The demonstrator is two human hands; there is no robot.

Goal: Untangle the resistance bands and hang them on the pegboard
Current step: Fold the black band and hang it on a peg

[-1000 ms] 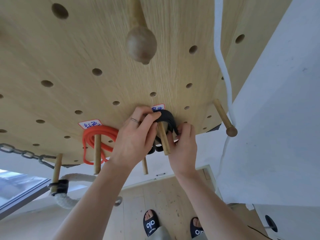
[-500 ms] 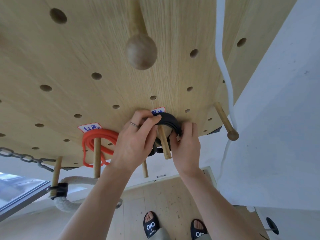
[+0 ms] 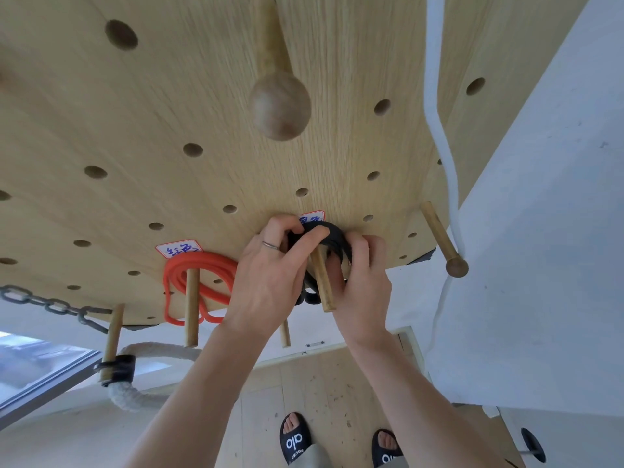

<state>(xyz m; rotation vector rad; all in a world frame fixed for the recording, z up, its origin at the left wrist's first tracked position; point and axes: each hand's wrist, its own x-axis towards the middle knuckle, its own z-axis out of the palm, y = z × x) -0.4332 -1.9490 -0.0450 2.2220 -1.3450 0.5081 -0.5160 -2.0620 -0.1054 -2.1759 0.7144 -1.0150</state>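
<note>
A coiled black resistance band [image 3: 332, 238] is looped over a wooden peg [image 3: 322, 282] low on the wooden pegboard [image 3: 169, 106]. My left hand [image 3: 270, 282] pinches the band's left side with thumb and fingers against the board. My right hand [image 3: 366, 285] grips the band's right side, fingers curled behind it. Below the peg, the band's lower loops [image 3: 309, 293] hang partly hidden by both hands. To the left, a red resistance band [image 3: 202, 275] hangs coiled on its own peg [image 3: 191, 305] under a handwritten label [image 3: 179, 248].
A large round-headed peg [image 3: 280, 106] juts out above the hands. Another knobbed peg [image 3: 442, 241] and a white cord [image 3: 445, 157] are to the right, by a white wall [image 3: 540, 231]. A chain [image 3: 50, 305] and thick rope [image 3: 148, 352] hang lower left.
Both hands have stayed at the black band, closing in around it; my right hand's fingers now wrap further over its right side. The red band has not moved.
</note>
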